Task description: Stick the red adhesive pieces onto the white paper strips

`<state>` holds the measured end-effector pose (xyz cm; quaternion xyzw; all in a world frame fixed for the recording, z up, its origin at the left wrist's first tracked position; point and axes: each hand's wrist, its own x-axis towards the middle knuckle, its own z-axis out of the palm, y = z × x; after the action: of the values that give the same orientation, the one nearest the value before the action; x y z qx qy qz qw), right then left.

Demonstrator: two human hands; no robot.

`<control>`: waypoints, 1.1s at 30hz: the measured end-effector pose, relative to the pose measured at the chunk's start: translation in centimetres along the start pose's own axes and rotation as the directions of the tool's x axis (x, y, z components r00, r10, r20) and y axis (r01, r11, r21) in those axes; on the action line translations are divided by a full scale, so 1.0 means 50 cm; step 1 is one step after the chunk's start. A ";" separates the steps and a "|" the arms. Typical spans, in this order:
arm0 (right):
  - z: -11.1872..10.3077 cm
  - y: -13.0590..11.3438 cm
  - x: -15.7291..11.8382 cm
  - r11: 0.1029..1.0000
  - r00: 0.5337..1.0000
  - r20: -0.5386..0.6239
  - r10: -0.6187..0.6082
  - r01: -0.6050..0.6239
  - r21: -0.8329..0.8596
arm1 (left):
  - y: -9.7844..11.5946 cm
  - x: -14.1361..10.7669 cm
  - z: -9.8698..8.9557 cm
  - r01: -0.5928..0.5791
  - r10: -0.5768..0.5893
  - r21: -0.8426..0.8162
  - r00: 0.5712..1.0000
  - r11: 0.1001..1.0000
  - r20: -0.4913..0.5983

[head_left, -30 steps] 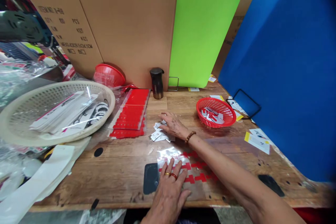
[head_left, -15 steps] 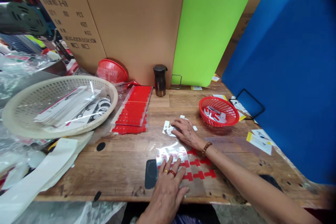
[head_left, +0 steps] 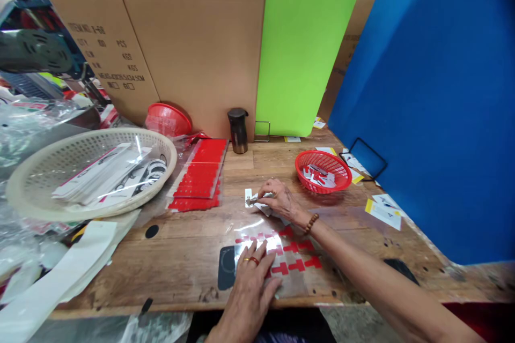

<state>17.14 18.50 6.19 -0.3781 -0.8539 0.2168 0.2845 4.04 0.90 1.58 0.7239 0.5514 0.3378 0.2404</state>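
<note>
My left hand [head_left: 250, 284] lies flat, fingers stretched out, on a clear plastic sheet [head_left: 295, 282] bearing rows of red T-shaped stickers [head_left: 296, 265]. Farther out, my right hand [head_left: 279, 201] has thumb and forefinger pinched together over a small pile of white cards [head_left: 263, 209]. At its fingertips is a small greyish piece, too little to name, over one white card [head_left: 248, 194] at the pile's left end. The palm hides part of the pile.
A red basket [head_left: 341, 185] with white and red pieces stands right of the pile. Red sticker sheets [head_left: 205, 166] lie left, beside a large cream basket [head_left: 24, 187]. A dark tumbler [head_left: 238, 131] stands by the cardboard [head_left: 193, 48]; a blue panel [head_left: 434, 118] leans at the right.
My right hand has gone from lying spread over the white cards to a raised pinch at their left side. My left hand stays on the sheet. The view has shifted slightly.
</note>
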 end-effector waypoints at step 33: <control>0.040 -0.125 -0.333 0.165 0.860 0.060 0.507 -0.165 0.972 | 0.106 0.050 -0.048 0.492 -0.670 -0.871 0.654 0.023 0.352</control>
<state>21.79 1.51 3.01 -0.3332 -0.3842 0.6906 0.5143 6.01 1.77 7.52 0.1265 0.5149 0.5115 0.6761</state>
